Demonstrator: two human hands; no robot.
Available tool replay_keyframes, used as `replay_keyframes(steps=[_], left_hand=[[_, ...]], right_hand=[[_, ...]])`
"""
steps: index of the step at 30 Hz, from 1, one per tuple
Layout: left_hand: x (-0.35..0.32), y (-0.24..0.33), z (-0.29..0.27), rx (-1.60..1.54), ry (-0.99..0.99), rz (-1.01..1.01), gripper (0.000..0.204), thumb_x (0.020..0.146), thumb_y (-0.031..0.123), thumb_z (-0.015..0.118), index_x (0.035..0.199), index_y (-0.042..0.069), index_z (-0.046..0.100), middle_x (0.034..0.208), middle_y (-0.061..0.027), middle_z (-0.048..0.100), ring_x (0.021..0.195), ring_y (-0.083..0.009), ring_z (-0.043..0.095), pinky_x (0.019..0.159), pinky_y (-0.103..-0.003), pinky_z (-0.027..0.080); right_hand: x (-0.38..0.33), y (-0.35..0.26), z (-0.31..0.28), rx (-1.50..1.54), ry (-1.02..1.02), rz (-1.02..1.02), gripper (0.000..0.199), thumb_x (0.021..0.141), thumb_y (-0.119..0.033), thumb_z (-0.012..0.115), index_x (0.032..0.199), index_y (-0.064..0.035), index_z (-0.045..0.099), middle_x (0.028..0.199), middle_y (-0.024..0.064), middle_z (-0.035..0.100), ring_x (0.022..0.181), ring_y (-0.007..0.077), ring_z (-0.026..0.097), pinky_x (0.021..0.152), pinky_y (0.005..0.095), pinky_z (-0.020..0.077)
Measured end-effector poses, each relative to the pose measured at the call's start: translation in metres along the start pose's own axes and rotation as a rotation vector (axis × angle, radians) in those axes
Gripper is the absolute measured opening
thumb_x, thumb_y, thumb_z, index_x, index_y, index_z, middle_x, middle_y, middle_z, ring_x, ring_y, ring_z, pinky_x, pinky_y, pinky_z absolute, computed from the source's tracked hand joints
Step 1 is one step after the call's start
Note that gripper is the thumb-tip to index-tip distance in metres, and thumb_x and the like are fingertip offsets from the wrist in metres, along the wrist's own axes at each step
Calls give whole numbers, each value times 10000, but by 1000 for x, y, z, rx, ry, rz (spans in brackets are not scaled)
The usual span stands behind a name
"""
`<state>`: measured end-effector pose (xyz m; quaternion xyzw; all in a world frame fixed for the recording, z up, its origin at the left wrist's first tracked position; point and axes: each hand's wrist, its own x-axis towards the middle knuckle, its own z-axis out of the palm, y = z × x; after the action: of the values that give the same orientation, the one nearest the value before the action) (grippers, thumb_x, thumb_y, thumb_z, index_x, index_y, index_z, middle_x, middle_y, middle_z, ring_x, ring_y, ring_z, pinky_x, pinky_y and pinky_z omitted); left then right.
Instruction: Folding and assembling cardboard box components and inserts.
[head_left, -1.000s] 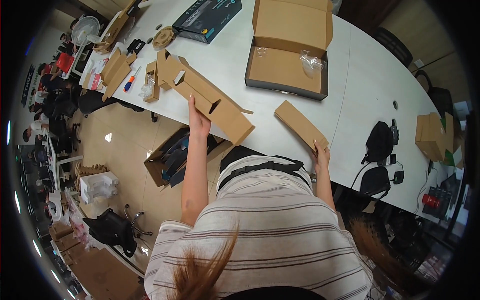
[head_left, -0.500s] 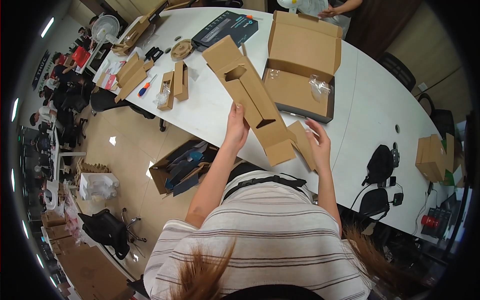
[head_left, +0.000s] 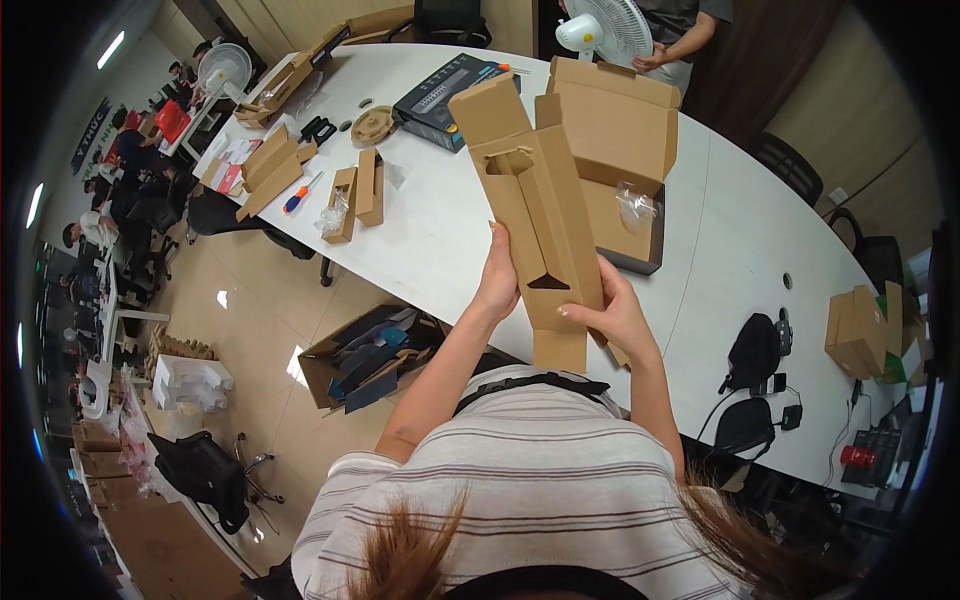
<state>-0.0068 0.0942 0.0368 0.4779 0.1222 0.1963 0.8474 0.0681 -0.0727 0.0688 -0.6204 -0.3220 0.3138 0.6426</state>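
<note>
A long brown cardboard insert [head_left: 545,225], folded with a trough along its middle and flaps at its ends, is held tilted above the white table. My left hand [head_left: 498,275] grips its left edge. On the lower right side, my right hand [head_left: 618,312] closes around it, thumb lying on the front face. Behind the insert stands an opened cardboard box [head_left: 618,115] with its lid raised. A clear plastic bag [head_left: 636,205] lies inside that box, and the insert hides part of its left side.
Two small cardboard boxes [head_left: 369,188], an orange-and-blue screwdriver [head_left: 297,199] and a dark printed box [head_left: 445,100] are on the table [head_left: 430,225]. A carton of scraps [head_left: 330,378] stands on the floor to the left. Across the table, another person's hand [head_left: 652,58] touches a white fan [head_left: 605,32].
My right hand has moved from the loose lower flap onto the insert's right side. The insert has turned more upright and shifted right, covering more of the opened box.
</note>
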Motion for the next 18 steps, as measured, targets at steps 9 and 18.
replay_keyframes(steps=[9,18], left_hand=[[4,15,16,-109,-122,-60,716,964,579,133,1431,43,221,1394,-144,382,1283,-236,407,1041,-380,391],[8,20,14,-121,-127,-64,675,981,544,142,1434,51,232,1411,-134,373,1286,-232,408,1044,-384,389]], right_hand=[[-2,10,-5,88,71,20,591,688,-104,821,1193,2,533,962,48,640,818,95,598,693,245,498],[1,14,0,77,149,-38,386,779,-71,746,1112,7,567,971,41,648,899,110,596,812,267,484]])
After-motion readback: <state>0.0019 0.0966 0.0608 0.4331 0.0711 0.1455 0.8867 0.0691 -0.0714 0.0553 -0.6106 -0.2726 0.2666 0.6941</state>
